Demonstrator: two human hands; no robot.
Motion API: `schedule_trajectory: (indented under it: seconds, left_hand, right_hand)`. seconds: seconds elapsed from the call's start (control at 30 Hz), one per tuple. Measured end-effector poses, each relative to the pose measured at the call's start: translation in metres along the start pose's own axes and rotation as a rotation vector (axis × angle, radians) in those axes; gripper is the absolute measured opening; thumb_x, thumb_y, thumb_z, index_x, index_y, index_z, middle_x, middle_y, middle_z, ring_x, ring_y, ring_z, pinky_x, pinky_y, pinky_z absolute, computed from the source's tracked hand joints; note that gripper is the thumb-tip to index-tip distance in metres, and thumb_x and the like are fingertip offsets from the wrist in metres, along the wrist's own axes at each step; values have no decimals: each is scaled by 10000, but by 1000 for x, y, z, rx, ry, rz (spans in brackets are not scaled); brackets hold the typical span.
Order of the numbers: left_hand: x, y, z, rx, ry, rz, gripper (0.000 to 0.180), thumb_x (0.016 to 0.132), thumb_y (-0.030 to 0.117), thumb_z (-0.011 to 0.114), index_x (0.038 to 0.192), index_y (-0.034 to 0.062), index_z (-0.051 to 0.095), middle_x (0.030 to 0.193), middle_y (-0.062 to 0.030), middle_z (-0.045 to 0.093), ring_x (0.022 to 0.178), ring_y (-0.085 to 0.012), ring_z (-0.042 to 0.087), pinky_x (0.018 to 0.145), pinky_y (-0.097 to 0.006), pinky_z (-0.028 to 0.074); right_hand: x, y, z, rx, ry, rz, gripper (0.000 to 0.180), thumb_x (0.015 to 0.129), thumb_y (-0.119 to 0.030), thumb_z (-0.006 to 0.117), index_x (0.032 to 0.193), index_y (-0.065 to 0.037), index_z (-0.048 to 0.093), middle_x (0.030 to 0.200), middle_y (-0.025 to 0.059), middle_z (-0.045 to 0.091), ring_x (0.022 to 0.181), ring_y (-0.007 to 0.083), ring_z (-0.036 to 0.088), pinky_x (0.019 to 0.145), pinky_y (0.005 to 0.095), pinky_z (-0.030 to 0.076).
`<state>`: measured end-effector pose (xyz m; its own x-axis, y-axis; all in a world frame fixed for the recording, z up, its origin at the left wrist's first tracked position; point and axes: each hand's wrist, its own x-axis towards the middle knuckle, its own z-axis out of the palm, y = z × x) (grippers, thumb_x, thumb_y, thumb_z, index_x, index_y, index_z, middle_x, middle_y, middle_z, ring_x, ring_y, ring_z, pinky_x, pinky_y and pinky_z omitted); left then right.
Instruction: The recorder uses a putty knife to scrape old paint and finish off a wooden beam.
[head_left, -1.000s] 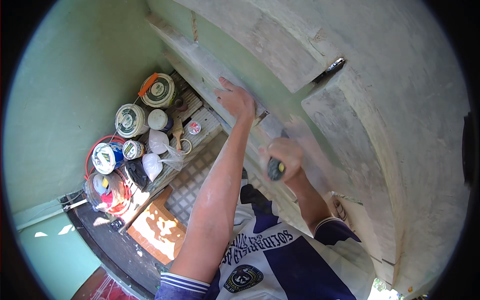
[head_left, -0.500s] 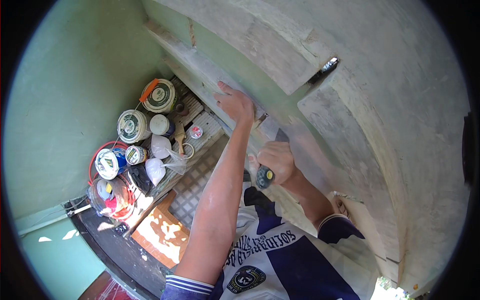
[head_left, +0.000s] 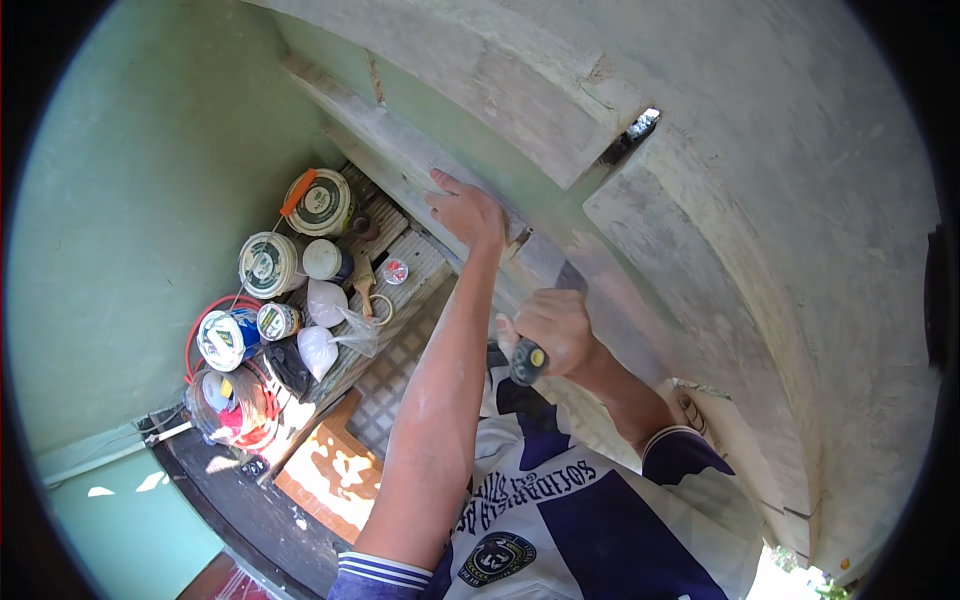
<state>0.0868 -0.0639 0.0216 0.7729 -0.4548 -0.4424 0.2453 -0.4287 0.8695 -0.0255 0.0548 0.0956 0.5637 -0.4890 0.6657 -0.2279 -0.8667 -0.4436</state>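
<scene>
My left hand (head_left: 468, 212) is stretched up with its palm flat against a grey plastered ledge (head_left: 400, 150) of the wall. My right hand (head_left: 556, 328) is closed around the dark handle of a putty knife (head_left: 540, 322). The tool's wide metal blade lies against the grey plaster just below my left hand. A yellow spot marks the end of the handle, which points back toward my chest. Grey dust covers both hands and forearms.
Far below on the left, several paint cans and lidded buckets (head_left: 268, 264), white plastic bags (head_left: 322, 302) and a red hose coil (head_left: 228, 390) crowd a wooden platform (head_left: 420, 262). Pale green wall (head_left: 130, 200) on the left, curved plastered surface (head_left: 760, 220) to the right.
My right hand has drawn the putty knife slightly down the wall. My left hand stays pressed on the ledge. The view has shifted a little.
</scene>
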Motion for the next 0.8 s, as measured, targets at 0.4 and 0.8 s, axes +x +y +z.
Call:
schedule_trajectory:
  seconds: [0.4,0.8]
  left_hand:
    - [0,2,2,19,14,1,809,1025,581,218,1388,-130,347,1293,-389,468,1164,-523,513,972,-560,430]
    - [2,0,3,29,56,-3,845,1017,598,216,1299,-172,422,1224,-396,549,1142,-515,544,987,-548,424]
  right_hand:
    - [1,5,15,-39,-5,12,245,802,-126,728,654,-117,532,562,37,516,487,239,553,464,364,419]
    - [-14,1,7,40,15,-11,312,787,-95,734,604,-99,482,554,56,474,461,261,510,451,372,390]
